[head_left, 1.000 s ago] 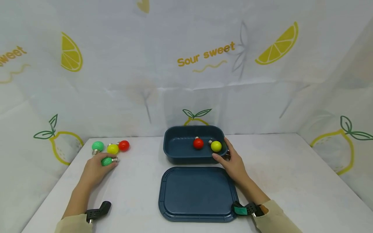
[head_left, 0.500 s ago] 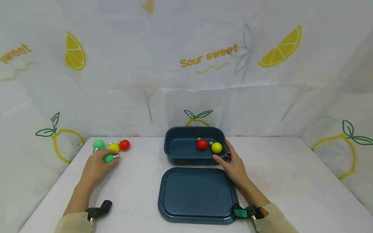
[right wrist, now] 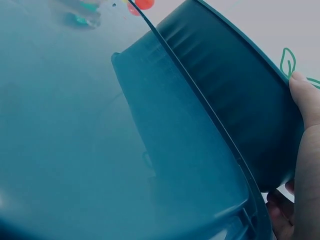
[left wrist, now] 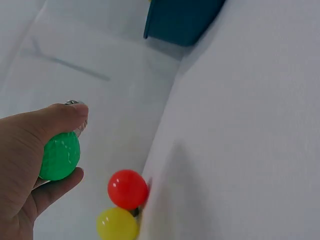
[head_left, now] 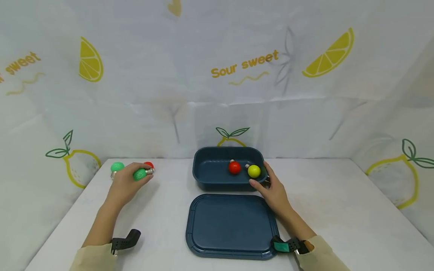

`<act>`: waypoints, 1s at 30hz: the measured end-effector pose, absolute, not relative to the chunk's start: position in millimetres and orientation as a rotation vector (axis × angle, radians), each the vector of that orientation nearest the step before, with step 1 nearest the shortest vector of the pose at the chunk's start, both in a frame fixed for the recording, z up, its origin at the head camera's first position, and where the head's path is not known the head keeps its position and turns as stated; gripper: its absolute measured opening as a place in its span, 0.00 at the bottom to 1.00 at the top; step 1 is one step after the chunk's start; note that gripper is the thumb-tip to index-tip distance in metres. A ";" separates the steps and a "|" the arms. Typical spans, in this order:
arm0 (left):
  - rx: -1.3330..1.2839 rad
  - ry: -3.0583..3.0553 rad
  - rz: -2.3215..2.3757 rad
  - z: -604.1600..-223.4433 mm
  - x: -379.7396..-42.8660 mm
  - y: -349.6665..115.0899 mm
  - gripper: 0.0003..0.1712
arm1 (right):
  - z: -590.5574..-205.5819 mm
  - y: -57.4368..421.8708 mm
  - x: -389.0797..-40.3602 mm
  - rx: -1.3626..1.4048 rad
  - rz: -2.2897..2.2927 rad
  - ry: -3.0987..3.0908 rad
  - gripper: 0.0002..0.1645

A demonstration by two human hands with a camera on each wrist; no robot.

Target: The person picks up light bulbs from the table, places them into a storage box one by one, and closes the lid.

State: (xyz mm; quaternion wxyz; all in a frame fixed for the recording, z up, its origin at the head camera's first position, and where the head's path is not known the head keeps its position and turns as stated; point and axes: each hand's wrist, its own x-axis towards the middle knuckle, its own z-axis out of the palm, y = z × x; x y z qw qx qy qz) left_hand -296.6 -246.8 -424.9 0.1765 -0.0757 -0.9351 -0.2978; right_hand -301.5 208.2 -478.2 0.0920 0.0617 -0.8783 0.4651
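A green light bulb [head_left: 139, 174] with a silver screw base is pinched between the thumb and fingers of my left hand [head_left: 124, 185], raised over the left of the table. My right hand [head_left: 275, 192] holds the right end of a dark blue box [head_left: 211, 168], thumb at the front rim. Inside the box lie a red bulb [head_left: 234, 168] and a yellow bulb [head_left: 254, 171]. Behind my left hand are another green bulb [head_left: 117, 166] and a red bulb [head_left: 149, 165]. A yellow bulb [left wrist: 118, 225], hidden in the head view, shows beside the red one in the left wrist view.
A flat dark blue lid [head_left: 232, 226] lies on the white table [head_left: 339, 210] just in front of the box. White cloth [head_left: 152, 75] printed with lemons hangs behind the table and along both sides.
My left hand has lifted the green bulb and moved right and away from me, now covering the yellow bulb in the head view. My right hand stays at the box.
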 end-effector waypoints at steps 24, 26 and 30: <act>-0.522 -2.519 -1.102 -387.4 -329.0 -134.2 0.17 | -478.2 207.6 -303.2 0.150 1.389 -2.624 0.53; -0.539 -2.517 -1.117 -387.9 -332.2 -126.5 0.17 | -479.2 208.2 -303.9 0.147 1.389 -2.622 0.53; -0.567 -2.522 -1.115 -390.5 -338.3 -114.6 0.16 | -480.1 207.8 -304.7 0.145 1.396 -2.621 0.54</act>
